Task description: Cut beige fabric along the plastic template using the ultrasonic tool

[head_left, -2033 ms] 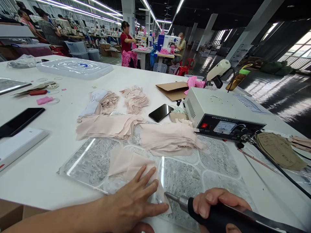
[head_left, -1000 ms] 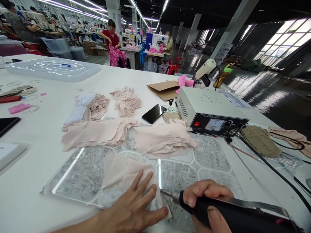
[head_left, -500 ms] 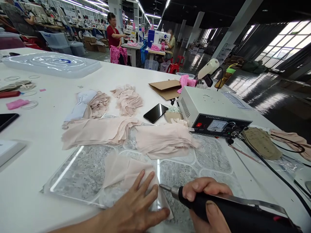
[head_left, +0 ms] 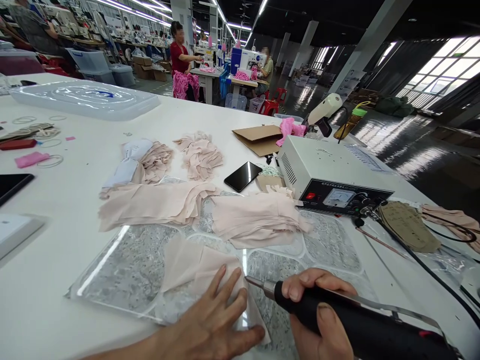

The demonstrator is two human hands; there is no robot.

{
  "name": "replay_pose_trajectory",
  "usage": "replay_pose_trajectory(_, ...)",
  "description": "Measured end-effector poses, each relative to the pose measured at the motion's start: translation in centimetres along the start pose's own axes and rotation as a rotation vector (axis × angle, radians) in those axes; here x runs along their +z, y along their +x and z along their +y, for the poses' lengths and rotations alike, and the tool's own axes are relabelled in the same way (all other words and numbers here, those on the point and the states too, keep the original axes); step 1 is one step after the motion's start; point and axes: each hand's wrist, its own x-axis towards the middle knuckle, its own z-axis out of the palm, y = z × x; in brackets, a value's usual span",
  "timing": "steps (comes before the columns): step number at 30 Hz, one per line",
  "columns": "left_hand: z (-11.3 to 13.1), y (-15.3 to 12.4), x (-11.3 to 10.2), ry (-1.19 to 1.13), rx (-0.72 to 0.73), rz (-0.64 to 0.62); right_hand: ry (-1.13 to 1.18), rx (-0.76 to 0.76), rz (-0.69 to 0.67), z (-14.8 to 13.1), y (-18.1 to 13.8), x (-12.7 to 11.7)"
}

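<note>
My left hand (head_left: 219, 317) lies palm down with fingers spread, pressing a thin beige piece of fabric (head_left: 183, 265) onto a grey stone-patterned mat (head_left: 123, 270). My right hand (head_left: 318, 300) is wrapped around a black corded handpiece (head_left: 367, 325), its slim metal tip pointing left. That tip meets the fabric's right edge, close to my left index and middle fingers; whether it presses down I cannot tell. Beyond my hands lie two stacks of similar beige fabric, a left stack (head_left: 150, 202) and a right stack (head_left: 258, 217).
A grey control box (head_left: 333, 165) with a dial stands right, a black cable (head_left: 423, 265) running from it. Behind the stacks are a phone (head_left: 243, 176), a fabric bundle (head_left: 202, 155) and brown cardboard (head_left: 258, 139). A clear plastic lid (head_left: 86, 100) lies far left. People work at machines beyond.
The handpiece tip has shifted slightly up along the fabric edge. My left hand stays on the fabric. The whole view has drifted a little.
</note>
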Motion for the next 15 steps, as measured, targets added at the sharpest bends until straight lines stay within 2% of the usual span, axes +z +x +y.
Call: replay_pose_trajectory(15, 0.04, 0.07, -0.16, -0.021, -0.012, 0.003, -0.005, 0.000, -0.006, 0.20, 0.08, 0.03)
